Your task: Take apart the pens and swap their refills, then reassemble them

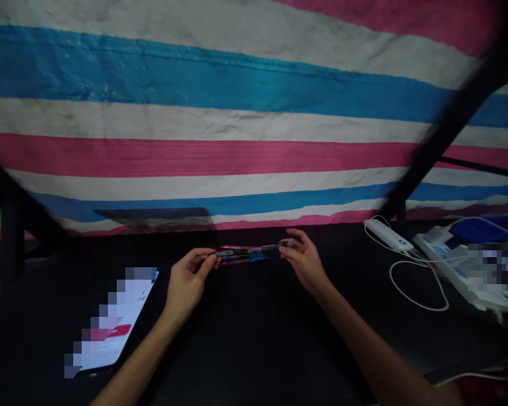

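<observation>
Several slim pens lie close together, roughly side by side, on the black tabletop [245, 327] between my hands. One has a red end [233, 248], and another has a blue end [259, 257]. My left hand [190, 279] is closed, thumb and index finger pinching the left end of a pen. On the other side, my right hand [302, 259] pinches the right end of a dark, partly clear pen [273, 247]. How far the pens touch one another is too dim to tell.
To the left lies a lit phone [118, 332], partly pixelated. White power strips [461, 270], a white power bank [387, 234] and looping cable [419, 309] occupy the right. Behind hangs a striped tarp [237, 158], with slanted dark frame bars [444, 124] at both sides.
</observation>
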`<state>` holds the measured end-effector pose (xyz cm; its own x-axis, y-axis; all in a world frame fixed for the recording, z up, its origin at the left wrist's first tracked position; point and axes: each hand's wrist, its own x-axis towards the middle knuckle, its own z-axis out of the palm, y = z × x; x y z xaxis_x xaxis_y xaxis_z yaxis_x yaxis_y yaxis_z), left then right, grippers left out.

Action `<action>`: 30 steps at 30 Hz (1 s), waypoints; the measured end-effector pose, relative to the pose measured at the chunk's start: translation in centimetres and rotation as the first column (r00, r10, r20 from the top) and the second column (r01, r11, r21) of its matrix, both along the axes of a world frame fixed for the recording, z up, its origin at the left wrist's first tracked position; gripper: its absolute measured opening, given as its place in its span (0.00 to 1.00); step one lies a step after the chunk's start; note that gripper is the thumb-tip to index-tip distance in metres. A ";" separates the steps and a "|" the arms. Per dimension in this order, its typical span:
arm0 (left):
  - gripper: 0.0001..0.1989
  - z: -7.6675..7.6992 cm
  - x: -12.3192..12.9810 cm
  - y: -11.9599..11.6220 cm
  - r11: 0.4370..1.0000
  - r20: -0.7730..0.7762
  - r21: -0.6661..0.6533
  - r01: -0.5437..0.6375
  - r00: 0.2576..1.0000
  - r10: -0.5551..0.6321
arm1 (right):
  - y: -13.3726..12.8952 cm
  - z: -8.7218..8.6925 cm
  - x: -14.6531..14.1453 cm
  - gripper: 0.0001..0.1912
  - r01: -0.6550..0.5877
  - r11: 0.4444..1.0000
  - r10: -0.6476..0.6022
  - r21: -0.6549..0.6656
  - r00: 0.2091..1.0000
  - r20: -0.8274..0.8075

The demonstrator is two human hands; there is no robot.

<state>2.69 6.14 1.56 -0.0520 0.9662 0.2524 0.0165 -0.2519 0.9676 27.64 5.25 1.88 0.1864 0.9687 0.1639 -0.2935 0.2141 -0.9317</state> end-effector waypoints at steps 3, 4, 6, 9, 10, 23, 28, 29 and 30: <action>0.13 0.0 0.1 -0.1 1.000 0.012 -0.008 -0.001 1.000 0.001 | -0.1 -0.1 -0.2 0.24 -0.017 1.000 0.017 -0.001 1.000 -0.012; 0.13 0.0 0.1 -0.1 1.000 0.014 -0.012 0.002 1.000 -0.002 | -0.2 -0.1 -0.3 0.24 -0.024 1.000 0.024 -0.002 1.000 -0.014; 0.13 0.0 0.1 -0.2 1.000 0.012 -0.019 0.014 1.000 -0.014 | -0.2 0.0 -0.4 0.24 -0.035 0.999 0.035 -0.004 0.999 -0.012; 0.12 -0.1 0.3 -0.3 0.999 -0.004 -0.018 0.042 0.999 -0.042 | -0.3 0.0 -0.5 0.24 -0.045 0.999 0.045 -0.003 0.999 -0.007; 0.12 -0.1 0.3 -0.3 0.999 -0.008 -0.017 0.052 0.999 -0.052 | -0.3 0.0 -0.5 0.24 -0.048 0.999 0.048 -0.002 0.999 -0.007; 0.09 -0.5 0.9 -0.6 0.985 -0.042 -0.050 0.163 0.985 -0.165 | -0.8 -0.8 -1.9 0.14 -0.107 0.994 0.101 0.028 0.980 0.173; 0.09 -0.4 0.7 -0.6 0.981 -0.060 -0.052 0.186 0.980 -0.189 | -1.0 -0.7 -1.8 0.10 -0.102 0.995 0.104 -0.022 0.950 0.294; 0.09 -0.4 0.7 -0.6 0.981 -0.061 -0.049 0.188 0.980 -0.190 | -1.0 -0.8 -1.8 0.12 -0.107 0.993 0.117 -0.048 0.943 0.312; 0.09 -0.3 0.7 -0.7 0.981 -0.060 -0.045 0.187 0.980 -0.190 | -1.0 -0.8 -1.8 0.15 -0.109 0.991 0.130 -0.081 0.933 0.335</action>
<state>3.37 5.48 1.21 0.1467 0.9664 0.2112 0.0341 -0.2184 0.9753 25.81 4.23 1.07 0.0125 0.9903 0.1383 0.0220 0.1380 -0.9902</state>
